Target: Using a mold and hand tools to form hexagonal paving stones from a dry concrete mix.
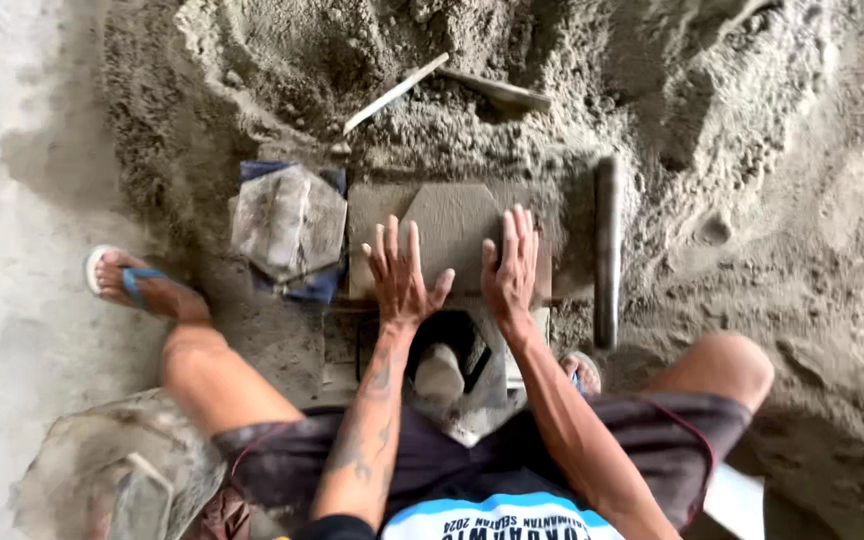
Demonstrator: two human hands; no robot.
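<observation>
My left hand (399, 274) and my right hand (511, 262) lie flat, fingers spread, on a hexagonal mould filled with grey cement mix (452, 222). The mould sits in a rusty metal press frame (450, 240) on the ground between my knees. Both palms rest on the near part of the smooth grey surface. Neither hand holds anything.
A big pile of sandy mix (432, 60) rises beyond the mould, with a trowel (452, 85) lying on it. A hexagonal metal plate (289, 222) lies to the left on blue cloth. A metal bar (606, 250) stands at the right. My sandalled foot (127, 283) is at the left.
</observation>
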